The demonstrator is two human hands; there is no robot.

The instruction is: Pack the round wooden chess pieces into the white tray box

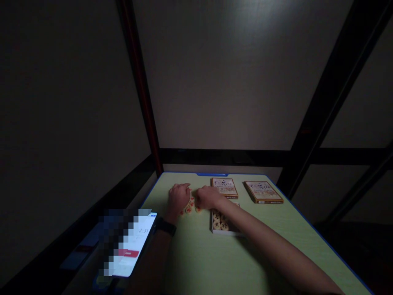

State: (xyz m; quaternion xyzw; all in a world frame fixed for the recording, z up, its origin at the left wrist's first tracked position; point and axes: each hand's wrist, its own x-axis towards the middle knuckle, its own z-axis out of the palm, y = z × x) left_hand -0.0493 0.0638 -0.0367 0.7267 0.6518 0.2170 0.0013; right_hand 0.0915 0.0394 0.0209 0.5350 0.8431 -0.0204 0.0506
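Observation:
Several round Chinese chess pieces with red characters (188, 210) lie on the table between my two hands. My left hand (179, 198) rests beside them on the left, fingers curled down toward the tabletop and thumb side toward the right. On the right, my right hand (206, 197) is closed just above the red pieces; whatever is in its fingers is hidden. Under my right forearm sits an open shallow box (225, 232) holding Chinese chess pieces with dark characters (216, 225); the forearm hides part of it.
A printed Chinese chess box or lid (227, 187) lies behind my right hand. Another printed box (264, 191) lies farther right. A lit phone (138, 243) stands at the table's left edge. The green table (196, 262) has a blue rim, with a wall behind.

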